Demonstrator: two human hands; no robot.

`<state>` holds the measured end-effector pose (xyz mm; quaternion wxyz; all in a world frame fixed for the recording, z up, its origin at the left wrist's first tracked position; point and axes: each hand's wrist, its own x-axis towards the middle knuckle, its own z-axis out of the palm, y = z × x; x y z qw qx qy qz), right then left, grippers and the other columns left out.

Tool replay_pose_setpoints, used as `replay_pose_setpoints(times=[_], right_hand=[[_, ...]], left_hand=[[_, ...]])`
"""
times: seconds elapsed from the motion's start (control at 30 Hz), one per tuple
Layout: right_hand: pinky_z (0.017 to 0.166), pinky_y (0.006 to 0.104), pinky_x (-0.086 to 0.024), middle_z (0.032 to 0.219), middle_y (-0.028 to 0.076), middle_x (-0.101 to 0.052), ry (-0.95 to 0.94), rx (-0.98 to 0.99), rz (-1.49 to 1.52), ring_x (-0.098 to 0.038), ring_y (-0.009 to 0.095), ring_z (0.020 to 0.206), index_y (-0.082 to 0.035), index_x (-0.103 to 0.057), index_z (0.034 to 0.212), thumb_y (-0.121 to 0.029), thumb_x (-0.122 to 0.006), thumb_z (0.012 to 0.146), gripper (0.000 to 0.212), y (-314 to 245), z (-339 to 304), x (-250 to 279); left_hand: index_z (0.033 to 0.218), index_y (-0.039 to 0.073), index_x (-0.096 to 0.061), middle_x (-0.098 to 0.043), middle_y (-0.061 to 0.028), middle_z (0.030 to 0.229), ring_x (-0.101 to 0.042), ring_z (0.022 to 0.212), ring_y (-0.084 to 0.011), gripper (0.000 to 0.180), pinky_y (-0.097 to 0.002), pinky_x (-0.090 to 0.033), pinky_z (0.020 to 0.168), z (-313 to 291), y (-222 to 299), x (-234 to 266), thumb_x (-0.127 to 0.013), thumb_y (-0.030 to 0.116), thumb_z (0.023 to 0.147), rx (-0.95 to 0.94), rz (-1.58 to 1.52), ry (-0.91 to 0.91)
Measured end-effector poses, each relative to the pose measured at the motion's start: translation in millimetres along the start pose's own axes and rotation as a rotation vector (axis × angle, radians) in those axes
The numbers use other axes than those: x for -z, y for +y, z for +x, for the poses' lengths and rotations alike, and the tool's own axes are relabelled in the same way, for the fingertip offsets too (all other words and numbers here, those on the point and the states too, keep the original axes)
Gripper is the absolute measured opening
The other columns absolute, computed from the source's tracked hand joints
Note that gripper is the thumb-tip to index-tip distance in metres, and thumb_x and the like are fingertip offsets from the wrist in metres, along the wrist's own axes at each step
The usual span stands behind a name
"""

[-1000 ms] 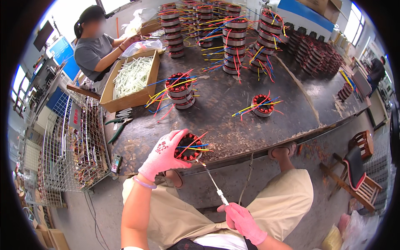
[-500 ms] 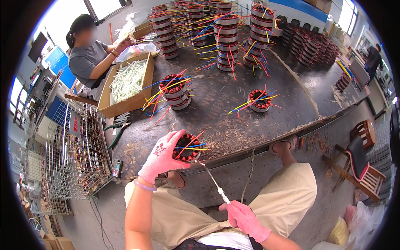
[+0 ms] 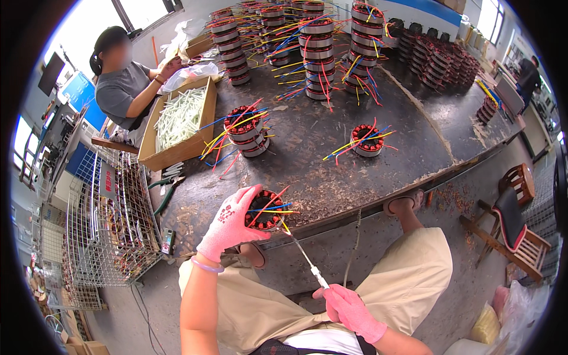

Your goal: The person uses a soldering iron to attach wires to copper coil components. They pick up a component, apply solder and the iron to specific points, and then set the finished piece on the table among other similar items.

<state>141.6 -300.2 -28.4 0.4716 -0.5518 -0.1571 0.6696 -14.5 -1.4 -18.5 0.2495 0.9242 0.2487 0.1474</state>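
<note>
My left hand (image 3: 228, 223), in a pink glove, grips a motor stator (image 3: 264, 208) by its side at the near edge of the table. Red wound coils ring its dark inside, and red, blue and yellow leads stick out to the right. My right hand (image 3: 352, 310), also gloved in pink, is closed round the white handle of a thin metal-shafted tool (image 3: 310, 265). The tool's tip meets a short yellow wire (image 3: 286, 226) at the stator's lower right rim. Whether the tip hooks the wire or only touches it is too small to tell.
Further in stand two stacked stators (image 3: 247, 131), a single stator (image 3: 367, 141) and tall stator stacks (image 3: 317, 56). A carton of white tubes (image 3: 183, 115) is at left, with green-handled pliers (image 3: 167, 195) near it. A co-worker (image 3: 124, 83) sits beyond; a wire cage (image 3: 112, 219) stands beside the table.
The tool's tip has drawn slightly away from the stator, and a yellow wire now shows between rim and tip. My left hand keeps its hold almost unmoved.
</note>
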Motion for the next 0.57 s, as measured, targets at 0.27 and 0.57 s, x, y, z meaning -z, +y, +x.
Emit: replay_pose_setpoints(times=[0.27, 0.57], right_hand=[[0.051, 0.0240, -0.032, 0.060, -0.001, -0.048, -0.004, 0.031, -0.056, -0.039, 0.006, 0.054, -0.002, -0.065, 0.111, -0.027, -0.046, 0.105, 0.033, -0.9, -0.9, 0.5], [0.052, 0.0247, -0.035, 0.060, 0.000, -0.050, -0.017, 0.007, -0.059, -0.041, 0.007, 0.054, -0.002, -0.065, 0.114, -0.029, -0.045, 0.106, 0.034, -1.1, 0.2, 2.0]], left_hand=[[0.142, 0.000, -0.045, -0.053, -0.0204, 0.133, -0.053, 0.123, -0.0380, 0.102, -0.0423, -0.044, 0.106, 0.0, 0.4, -0.4, -0.091, 0.022, 0.054, 0.000, -0.002, 0.003], [0.142, 0.000, -0.045, -0.053, -0.0202, 0.134, -0.054, 0.123, -0.0372, 0.102, -0.0426, -0.044, 0.106, 0.0, -0.4, -0.9, -0.091, 0.021, 0.053, 0.001, -0.015, 0.003]])
